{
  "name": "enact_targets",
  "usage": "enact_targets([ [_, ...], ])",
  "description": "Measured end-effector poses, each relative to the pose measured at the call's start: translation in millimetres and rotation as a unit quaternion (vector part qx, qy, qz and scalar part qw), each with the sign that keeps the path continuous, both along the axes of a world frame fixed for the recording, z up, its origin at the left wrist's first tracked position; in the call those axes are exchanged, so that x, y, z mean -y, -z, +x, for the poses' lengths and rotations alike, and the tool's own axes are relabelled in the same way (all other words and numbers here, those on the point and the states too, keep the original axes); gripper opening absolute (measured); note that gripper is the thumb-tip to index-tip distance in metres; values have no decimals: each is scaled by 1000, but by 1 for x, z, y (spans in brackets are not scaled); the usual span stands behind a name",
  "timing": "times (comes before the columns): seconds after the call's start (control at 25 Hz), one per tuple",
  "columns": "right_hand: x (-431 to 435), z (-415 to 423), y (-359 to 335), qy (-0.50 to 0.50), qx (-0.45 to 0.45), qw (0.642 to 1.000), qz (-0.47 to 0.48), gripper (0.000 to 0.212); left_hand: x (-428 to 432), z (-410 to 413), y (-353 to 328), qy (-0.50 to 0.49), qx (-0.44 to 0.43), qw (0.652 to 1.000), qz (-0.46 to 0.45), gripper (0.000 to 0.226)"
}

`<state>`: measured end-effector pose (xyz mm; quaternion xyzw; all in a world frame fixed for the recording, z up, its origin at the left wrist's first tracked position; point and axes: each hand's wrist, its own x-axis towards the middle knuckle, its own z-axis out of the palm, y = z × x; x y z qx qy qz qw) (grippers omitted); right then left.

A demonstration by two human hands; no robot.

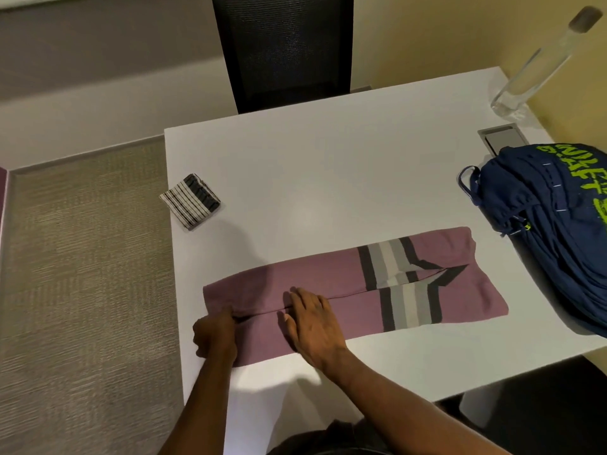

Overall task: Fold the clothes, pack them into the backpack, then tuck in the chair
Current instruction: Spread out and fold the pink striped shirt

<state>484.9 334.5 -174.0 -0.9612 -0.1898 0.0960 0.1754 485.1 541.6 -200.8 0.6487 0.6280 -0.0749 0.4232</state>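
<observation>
A purple garment [453, 300] with grey, white and black stripes lies folded into a long band across the white table [328, 172]. My left hand [216, 333] grips the garment's left end with curled fingers. Just right of it, my right hand [312, 323] presses flat on the cloth with straight fingers. A small folded black-and-white striped cloth [190, 200] sits near the table's left edge. The dark blue backpack [551, 224] with green lettering lies at the right edge. A black mesh chair [285, 50] stands beyond the table's far side.
A clear bottle [538, 64] stands at the table's far right corner. A grey cable hatch [502, 139] is set into the tabletop behind the backpack. Carpeted floor [85, 274] lies to the left of the table.
</observation>
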Motion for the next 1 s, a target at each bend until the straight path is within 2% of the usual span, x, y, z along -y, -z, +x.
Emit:
enact_targets([
  [0.08,-4,1,2,-6,-25,1000,11,47,-4,-9,-5,37,85,995,-23,27],
  [0.2,-17,3,3,-5,-89,995,55,49,-7,-19,-14,154,159,975,-11,17],
  [0.32,-34,9,-4,36,-161,975,147,55,-8,-19,-27,210,212,953,-50,32],
  [0.4,-42,16,-14,83,-209,947,229,58,2,-18,-36,257,224,939,-49,37],
  [0.44,-44,19,-22,107,-248,921,279,56,9,-17,-46,292,234,926,-50,34],
  [0.52,-41,25,-36,163,-320,848,391,44,50,-7,-62,357,252,899,-27,23],
  [0.56,-34,28,-40,189,-324,828,416,37,72,-2,-71,380,275,881,-63,22],
  [0.64,-10,34,-41,233,-302,827,413,25,115,1,-68,442,351,819,-107,32],
  [0.68,6,36,-38,258,-298,820,415,22,122,2,-70,495,315,802,-116,37],
  [0.76,39,43,-30,307,-307,790,433,20,131,-2,-68,531,217,800,-173,63],
  [0.8,55,47,-27,325,-312,777,439,22,136,-2,-68,520,209,800,-214,68],
  [0.88,81,57,-21,353,-316,766,434,27,147,-1,-65,512,244,799,-201,65],
  [1.0,107,77,-10,371,-327,761,420,28,160,4,-62,464,258,836,-138,49],
])
